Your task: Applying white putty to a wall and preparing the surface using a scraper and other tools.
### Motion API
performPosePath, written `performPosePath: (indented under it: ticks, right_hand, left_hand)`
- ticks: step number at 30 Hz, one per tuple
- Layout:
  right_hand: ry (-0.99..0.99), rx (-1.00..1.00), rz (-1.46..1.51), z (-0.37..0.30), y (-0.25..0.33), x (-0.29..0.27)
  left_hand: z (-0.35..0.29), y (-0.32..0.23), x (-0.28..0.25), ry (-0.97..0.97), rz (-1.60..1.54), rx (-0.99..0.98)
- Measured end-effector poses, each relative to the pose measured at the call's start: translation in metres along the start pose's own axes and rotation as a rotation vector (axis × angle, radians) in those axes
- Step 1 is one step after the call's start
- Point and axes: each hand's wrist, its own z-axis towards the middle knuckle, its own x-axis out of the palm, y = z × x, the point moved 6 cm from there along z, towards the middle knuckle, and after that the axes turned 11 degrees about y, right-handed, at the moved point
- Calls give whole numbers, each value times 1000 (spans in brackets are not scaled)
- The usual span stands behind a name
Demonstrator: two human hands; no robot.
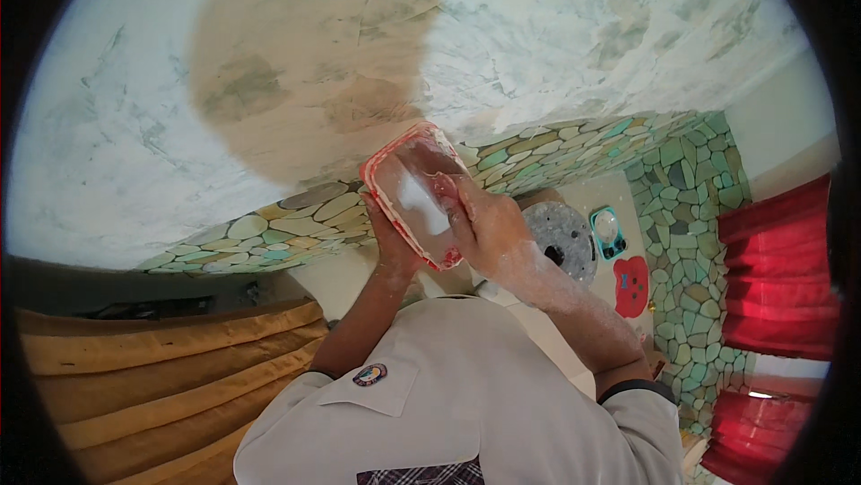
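Note:
A red-rimmed rectangular plastic container (384,194), tilted and smeared with pale paste, is held in front of my chest. White material (418,198) lies inside it. My left hand (393,238) grips the container's left side from below, its fingers mostly hidden behind it. My right hand (493,227), dusted white up the forearm, reaches over the container's right edge with fingers curled at the inside. Whatever those fingers hold, if anything, cannot be made out.
Ahead rises a patchy white-green plastered wall (538,46) with a stone-patterned band (538,144) below. To the right are a grey speckled disc (563,232), a teal-framed item (608,232) and a red bear-shaped piece (631,286). Red curtains (778,261) hang far right, a golden curtain (170,368) left.

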Motion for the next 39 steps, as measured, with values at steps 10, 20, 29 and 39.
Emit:
performPosePath:
  ticks: [10,20,29,39]
  right_hand:
    - [-68,76,218,-4,15,18]
    - [-81,156,471,-5,9,38]
    - [185,75,386,-5,37,32]
    - [182,307,870,-12,15,51]
  left_hand:
    - [-14,-30,-11,122,-70,55]
    - [-49,-57,-64,-225,-143,203]
    - [-55,-70,-82,-101,65,184]
    - [-59,-76,-96,70,285,168]
